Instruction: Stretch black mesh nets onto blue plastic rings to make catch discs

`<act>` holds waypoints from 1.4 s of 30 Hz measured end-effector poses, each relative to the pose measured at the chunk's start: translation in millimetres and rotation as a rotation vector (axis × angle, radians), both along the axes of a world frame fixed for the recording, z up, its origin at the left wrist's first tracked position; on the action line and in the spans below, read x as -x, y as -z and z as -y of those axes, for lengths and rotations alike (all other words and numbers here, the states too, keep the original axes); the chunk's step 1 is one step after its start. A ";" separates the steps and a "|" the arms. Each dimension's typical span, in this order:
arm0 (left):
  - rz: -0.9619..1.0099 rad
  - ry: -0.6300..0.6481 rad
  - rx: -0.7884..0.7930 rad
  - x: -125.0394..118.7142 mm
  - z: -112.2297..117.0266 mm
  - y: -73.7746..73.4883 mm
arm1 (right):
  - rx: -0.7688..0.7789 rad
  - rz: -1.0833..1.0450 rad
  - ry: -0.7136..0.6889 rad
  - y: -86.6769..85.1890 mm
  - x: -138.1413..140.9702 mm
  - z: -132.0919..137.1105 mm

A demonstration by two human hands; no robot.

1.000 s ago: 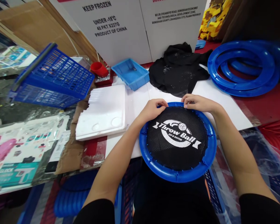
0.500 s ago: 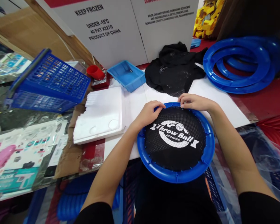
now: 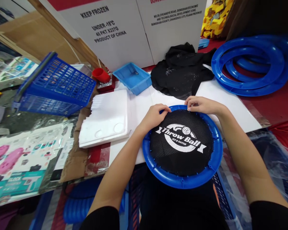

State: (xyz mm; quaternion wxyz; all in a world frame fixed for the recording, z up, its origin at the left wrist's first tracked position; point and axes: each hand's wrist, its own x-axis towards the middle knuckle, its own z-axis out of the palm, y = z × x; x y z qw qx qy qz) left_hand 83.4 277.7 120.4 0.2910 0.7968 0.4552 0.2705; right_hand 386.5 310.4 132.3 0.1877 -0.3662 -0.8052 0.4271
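Note:
A round blue plastic ring (image 3: 182, 182) rests at the near table edge, close against my body. Black mesh (image 3: 175, 163) with a white "Throw Ball" print spans it, its edge fixed round the inner rim. My left hand (image 3: 157, 116) grips the far left part of the rim, fingers curled over ring and mesh edge. At the far right part of the rim, my right hand (image 3: 199, 105) pinches the mesh edge against the ring. What lies under the fingertips is hidden. Beyond the hands is a heap of black mesh pieces (image 3: 182, 73).
Several blue rings (image 3: 249, 83) are stacked at the right. A light blue tray (image 3: 134, 81), a red cup (image 3: 101, 75), a white foam block (image 3: 105, 115) and a tilted blue basket (image 3: 57, 86) stand to the left. A white carton (image 3: 124, 48) closes off the back.
The view has shifted a little, so everything sits slightly further right. Both hands keep their places on the rim; the ring and mesh look the same.

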 end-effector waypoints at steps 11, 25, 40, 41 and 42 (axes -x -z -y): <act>-0.144 0.090 -0.117 -14.7 9.1 -8.4 | -0.114 -0.024 0.033 -0.3 16.0 9.4; 0.110 -0.048 0.106 -20.8 -3.2 -8.1 | -0.149 -0.102 0.016 9.4 34.2 7.2; 0.064 -0.165 0.130 -29.2 -7.1 -1.2 | -0.162 -0.025 0.111 19.2 34.9 1.0; 0.072 -0.174 0.132 -29.4 -6.9 -1.7 | -0.146 -0.022 0.106 18.3 34.2 0.6; 0.082 -0.181 0.139 -29.4 -6.9 -2.2 | -0.132 -0.020 0.101 17.1 33.7 0.4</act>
